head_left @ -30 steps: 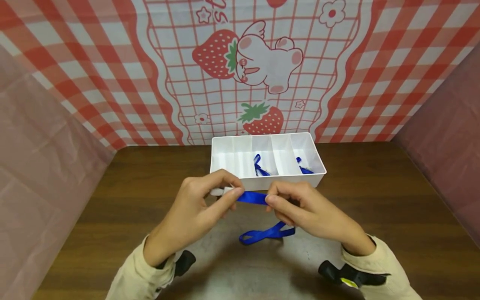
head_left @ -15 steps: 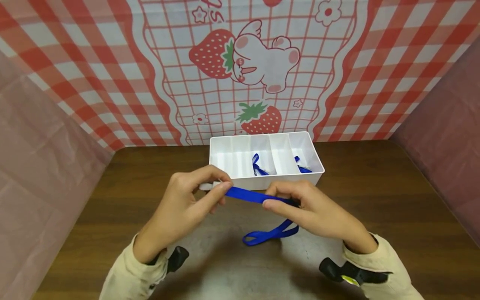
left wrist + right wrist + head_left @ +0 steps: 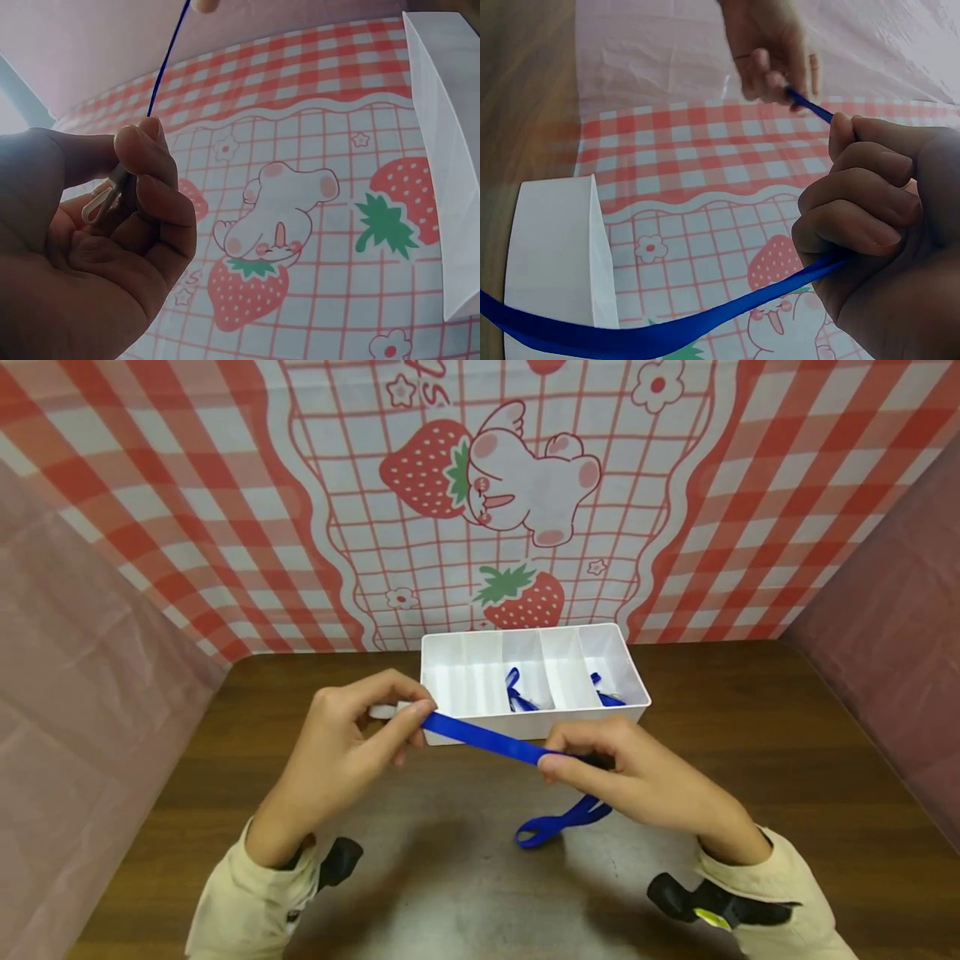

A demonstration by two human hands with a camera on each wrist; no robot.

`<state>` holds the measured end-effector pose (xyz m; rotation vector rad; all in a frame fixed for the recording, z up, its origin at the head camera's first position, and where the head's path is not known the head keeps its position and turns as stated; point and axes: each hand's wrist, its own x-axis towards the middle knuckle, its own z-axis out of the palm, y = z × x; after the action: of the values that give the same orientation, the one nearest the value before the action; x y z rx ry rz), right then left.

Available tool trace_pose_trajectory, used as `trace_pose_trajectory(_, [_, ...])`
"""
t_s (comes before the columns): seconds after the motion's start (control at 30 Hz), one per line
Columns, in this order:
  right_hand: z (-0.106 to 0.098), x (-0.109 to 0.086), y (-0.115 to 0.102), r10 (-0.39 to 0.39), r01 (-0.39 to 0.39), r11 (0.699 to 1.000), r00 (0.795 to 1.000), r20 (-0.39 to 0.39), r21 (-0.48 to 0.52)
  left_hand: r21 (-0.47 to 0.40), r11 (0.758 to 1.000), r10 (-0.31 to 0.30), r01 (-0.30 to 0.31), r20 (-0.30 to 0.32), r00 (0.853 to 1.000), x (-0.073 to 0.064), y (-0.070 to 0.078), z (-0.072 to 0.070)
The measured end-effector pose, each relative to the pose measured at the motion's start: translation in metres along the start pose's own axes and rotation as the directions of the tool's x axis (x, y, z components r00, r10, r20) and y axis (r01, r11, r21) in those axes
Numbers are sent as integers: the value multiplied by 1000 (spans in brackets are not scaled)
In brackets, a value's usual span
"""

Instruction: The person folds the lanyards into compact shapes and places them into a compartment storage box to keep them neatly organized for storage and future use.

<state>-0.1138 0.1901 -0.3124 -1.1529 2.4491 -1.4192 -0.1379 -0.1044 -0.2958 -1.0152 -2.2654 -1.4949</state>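
A blue lanyard (image 3: 483,737) is stretched between my two hands above the table. My left hand (image 3: 360,727) pinches its end between thumb and forefinger, where a pale clip (image 3: 101,202) pokes out inside the curled fingers. Farther along the strap, my right hand (image 3: 630,768) pinches it with the thumb on top, the other fingers curled. From below the right hand the rest of the strap hangs in a loop (image 3: 551,828). In the right wrist view the loose strap (image 3: 667,339) runs out of the fist and sags to the left.
Behind the hands stands a white divided box (image 3: 536,725) against the patterned backdrop (image 3: 345,568). Its middle compartment holds a blue strap (image 3: 514,692), and the far right one another blue strap (image 3: 609,699). Brown wooden tabletop (image 3: 787,735) surrounds the box.
My left hand has moved left and slightly up with the clip end, so the blue span between the hands is longer. The right hand stays near its place; the hanging loop has shifted right.
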Motion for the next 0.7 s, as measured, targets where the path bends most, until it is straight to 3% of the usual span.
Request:
trace_pose_trajectory(0.4, [-14,-6,1,75,-75,997,997,-11,-24,3,999,-34,33,16,999,-1,-4,-6])
trace_pose_trajectory(0.53, [-21,-9,0,71,-71,997,997,-9,-41,0,999,-51,52,124,991,-3,-4,-11])
trace_pose_trajectory(0.7, [-23,-14,5,64,-64,997,998,-4,-36,-4,999,-43,46,277,960,-4,-10,-17])
